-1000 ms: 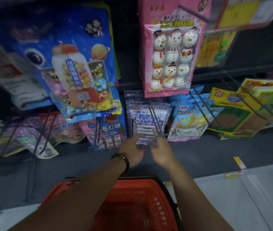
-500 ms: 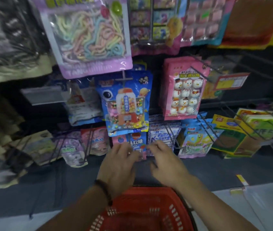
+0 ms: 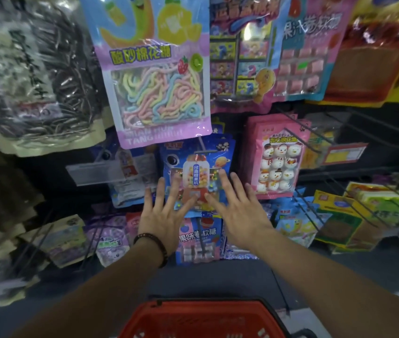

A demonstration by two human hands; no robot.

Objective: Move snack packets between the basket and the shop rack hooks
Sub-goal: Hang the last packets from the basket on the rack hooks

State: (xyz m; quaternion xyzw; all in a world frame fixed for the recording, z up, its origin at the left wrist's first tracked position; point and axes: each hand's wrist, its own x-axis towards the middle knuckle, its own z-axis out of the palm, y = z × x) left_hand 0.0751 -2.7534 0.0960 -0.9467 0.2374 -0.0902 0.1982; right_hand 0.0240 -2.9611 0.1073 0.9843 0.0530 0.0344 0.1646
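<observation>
A blue gumball-machine candy packet (image 3: 197, 154) hangs on a rack hook at the centre. My left hand (image 3: 163, 215), with a bead bracelet on the wrist, and my right hand (image 3: 237, 206) are both raised in front of its lower half, fingers spread and straight, holding nothing. Whether the fingertips touch the packet I cannot tell. The red basket (image 3: 201, 318) sits at the bottom edge below my arms.
A purple packet of pastel candy strings (image 3: 154, 93) hangs above the blue one. A pink snowman marshmallow packet (image 3: 279, 157) hangs to the right. Sunflower seed bags (image 3: 35, 76) fill the left. Lower hooks carry purple (image 3: 110, 237), blue (image 3: 198, 237) and yellow-green packets (image 3: 344, 223).
My hands have left the white packets on the low hook and risen to the blue gumball packet, fingers now spread. My view has tilted up, showing higher rows.
</observation>
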